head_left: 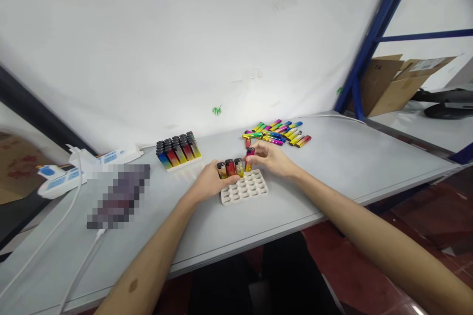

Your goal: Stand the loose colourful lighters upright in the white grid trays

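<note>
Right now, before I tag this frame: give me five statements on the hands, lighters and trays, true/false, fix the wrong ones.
1. The right hand holds a lighter at the far side of the near tray. True.
2. The left hand touches three upright lighters. True.
3. Every slot of the near tray is filled. False: many open slots show in it.
4. The black-topped lighter block stands right of the near tray. False: the black-topped lighter block stands to its left.
5. The power strip lies at the table's right end. False: the power strip is on the left.
</note>
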Demonstrator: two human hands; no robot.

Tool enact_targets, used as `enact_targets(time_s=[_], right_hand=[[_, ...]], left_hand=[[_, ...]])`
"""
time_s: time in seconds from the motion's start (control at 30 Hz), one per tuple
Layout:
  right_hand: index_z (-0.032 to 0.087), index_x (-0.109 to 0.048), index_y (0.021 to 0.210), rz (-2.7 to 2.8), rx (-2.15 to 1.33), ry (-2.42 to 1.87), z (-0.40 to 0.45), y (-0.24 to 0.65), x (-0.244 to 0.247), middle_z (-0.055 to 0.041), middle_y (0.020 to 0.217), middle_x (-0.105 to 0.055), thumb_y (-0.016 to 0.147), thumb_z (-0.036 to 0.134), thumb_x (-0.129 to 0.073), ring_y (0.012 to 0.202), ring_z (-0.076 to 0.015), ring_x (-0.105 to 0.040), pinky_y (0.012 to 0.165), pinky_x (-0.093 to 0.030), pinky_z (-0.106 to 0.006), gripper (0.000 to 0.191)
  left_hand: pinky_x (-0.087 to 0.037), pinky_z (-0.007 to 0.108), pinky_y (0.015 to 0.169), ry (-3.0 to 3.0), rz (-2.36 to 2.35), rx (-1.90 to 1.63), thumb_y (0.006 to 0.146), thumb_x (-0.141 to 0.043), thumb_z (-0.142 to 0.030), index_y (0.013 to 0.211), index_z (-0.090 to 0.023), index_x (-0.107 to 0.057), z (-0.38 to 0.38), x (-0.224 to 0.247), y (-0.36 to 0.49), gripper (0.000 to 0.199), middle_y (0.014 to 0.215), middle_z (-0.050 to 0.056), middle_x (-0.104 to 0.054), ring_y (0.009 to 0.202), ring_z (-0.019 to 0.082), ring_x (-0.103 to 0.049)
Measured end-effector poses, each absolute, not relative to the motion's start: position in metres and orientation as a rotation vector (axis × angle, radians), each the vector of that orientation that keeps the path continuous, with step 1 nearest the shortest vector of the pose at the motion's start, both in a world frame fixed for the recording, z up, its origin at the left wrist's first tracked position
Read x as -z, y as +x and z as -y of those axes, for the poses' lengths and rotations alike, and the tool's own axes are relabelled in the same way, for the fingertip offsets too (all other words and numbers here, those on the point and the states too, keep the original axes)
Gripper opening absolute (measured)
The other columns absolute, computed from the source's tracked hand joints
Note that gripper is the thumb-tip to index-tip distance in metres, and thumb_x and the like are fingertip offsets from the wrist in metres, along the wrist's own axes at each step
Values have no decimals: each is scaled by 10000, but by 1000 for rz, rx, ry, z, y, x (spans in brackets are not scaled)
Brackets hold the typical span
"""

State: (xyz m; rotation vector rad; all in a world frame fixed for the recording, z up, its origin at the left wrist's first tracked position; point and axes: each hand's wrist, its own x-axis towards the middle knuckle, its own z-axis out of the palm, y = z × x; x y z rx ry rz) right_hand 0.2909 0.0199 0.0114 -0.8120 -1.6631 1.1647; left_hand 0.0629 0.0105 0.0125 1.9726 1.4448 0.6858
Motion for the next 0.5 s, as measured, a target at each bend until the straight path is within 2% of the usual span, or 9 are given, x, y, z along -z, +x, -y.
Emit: enact_targets(time_s=[0.13, 0.23, 0.43, 0.5], right_hand=[[202, -580, 821, 1703, -1113, -868, -17, 289, -11, 10, 744, -652, 773, 414, -758, 680, -151, -599, 650, -454, -291, 281], [212, -574, 813, 1777, -995, -911, -15, 288, -11, 24, 716, -619, 783, 408, -750, 659, -146, -560, 634, -429, -285, 264], [224, -595, 823, 1947, -896, -984, -11, 290, -13, -4, 798, -659, 810, 485, -720, 757, -185, -600, 709, -458, -309, 290], [220, -635, 876, 1931, -866, -982, -15, 294, -12, -44, 895, -694, 922, 522, -563, 836, -205, -620, 775, -469, -331, 314]], left_hand=[[-469, 325, 699, 1963, -1464, -655, 687, -751, -558, 934, -182, -610, -11, -12, 62, 471, 902, 38, -670, 802, 217, -633], [-471, 326, 707, 1982, -1450, -637, 715, -733, -547, 918, -195, -625, -10, -13, 62, 421, 908, 33, -642, 807, 216, -627], [-477, 347, 762, 2044, -1390, -630, 766, -698, -489, 869, -219, -668, -8, -17, 62, 290, 896, 29, -601, 843, 229, -611], [-478, 355, 792, 2068, -1364, -622, 778, -691, -470, 848, -221, -672, -9, -17, 62, 260, 880, 32, -604, 879, 240, -604]])
